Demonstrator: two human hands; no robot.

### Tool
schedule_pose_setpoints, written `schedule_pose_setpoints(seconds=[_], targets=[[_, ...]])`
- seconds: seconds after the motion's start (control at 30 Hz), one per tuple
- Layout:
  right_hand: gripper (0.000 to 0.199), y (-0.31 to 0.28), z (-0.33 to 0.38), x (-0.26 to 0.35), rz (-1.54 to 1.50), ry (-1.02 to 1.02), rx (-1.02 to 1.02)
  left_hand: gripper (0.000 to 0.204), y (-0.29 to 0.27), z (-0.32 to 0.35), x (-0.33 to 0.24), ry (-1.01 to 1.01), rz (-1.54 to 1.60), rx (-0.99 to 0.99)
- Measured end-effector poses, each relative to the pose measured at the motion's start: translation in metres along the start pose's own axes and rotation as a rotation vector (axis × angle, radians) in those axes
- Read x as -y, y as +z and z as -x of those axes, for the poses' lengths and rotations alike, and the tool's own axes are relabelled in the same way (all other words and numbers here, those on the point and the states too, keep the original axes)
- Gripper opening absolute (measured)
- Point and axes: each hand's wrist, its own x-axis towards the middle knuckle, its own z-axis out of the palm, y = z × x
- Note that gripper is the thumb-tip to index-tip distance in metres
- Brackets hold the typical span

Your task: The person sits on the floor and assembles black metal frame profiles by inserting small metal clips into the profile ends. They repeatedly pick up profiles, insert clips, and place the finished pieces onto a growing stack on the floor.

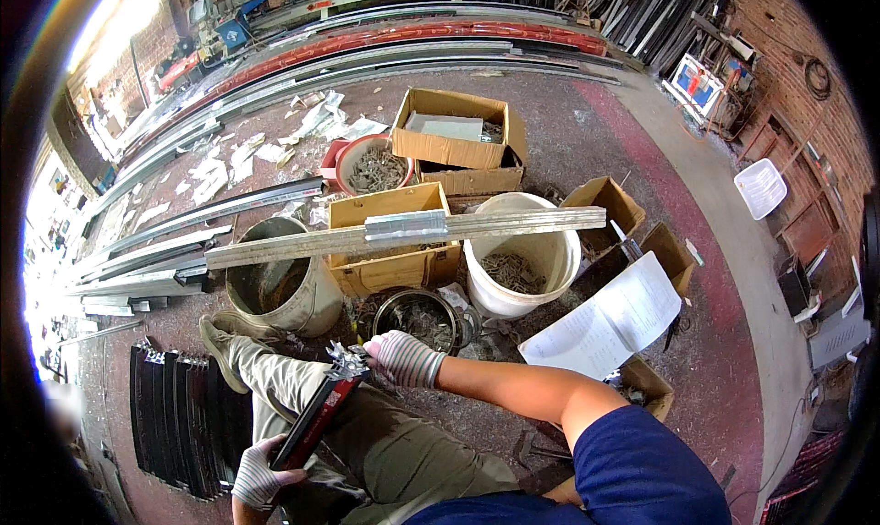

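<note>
Across my lap lies a dark metal profile (pixel 316 421) with a red printed face, slanting up toward my knee. My left hand (pixel 260 472), in a striped glove, is closed around its lower end. At the upper end sits a cluster of jagged, silvery metal pieces (pixel 347 361). My right hand (pixel 403 358), in a matching glove, has its fingers curled against that cluster; what they pinch is too small to make out. A stack of black profiles (pixel 179 420) lies on the floor to my left.
A metal bar (pixel 541 220) spans a grey bucket (pixel 321 296), a cardboard box (pixel 394 270) and a white bucket (pixel 564 259) of small metal parts. Nearby are a metal pot (pixel 379 319), a red basin (pixel 341 170), an open notebook (pixel 600 319) and a hammer (pixel 524 445).
</note>
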Motion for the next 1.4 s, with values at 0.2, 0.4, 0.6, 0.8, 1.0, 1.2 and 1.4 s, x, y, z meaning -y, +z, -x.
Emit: schedule_pose_setpoints(seconds=[0.2, 0.4, 0.6, 0.8, 1.0, 1.2, 1.4], targets=[[0.020, -0.012, -0.003, 0.005, 0.030, 0.021, 0.079, 0.078, 0.003, 0.005, -0.010, -0.035, 0.029, 0.019], [0.029, 0.013, 0.006, -0.004, -0.014, 0.065, -0.120, 0.094, 0.028, 0.002, 0.024, 0.128, 0.047, -0.037], [0.047, 0.039, 0.075, 0.022, -0.346, 0.619, -0.471, 0.095, 0.038, -0.004, 0.028, 0.270, -0.454, -0.049], [0.048, 0.071, 0.157, 0.007, -0.159, 0.762, -0.347, 0.070, 0.011, -0.031, 0.046, -0.097, -0.296, 0.156], [0.042, 0.052, 0.175, -0.002, -0.059, 0.747, -0.277, 0.072, -0.038, -0.015, 0.075, 0.074, -0.295, 0.006], [0.038, 0.045, 0.159, -0.006, -0.090, 0.696, -0.271, 0.029, -0.179, 0.041, 0.161, 0.225, -0.040, -0.613], [0.037, 0.056, 0.142, -0.013, -0.135, 0.603, -0.325, 0.041, -0.226, 0.145, 0.112, 0.282, -0.120, -1.585]])
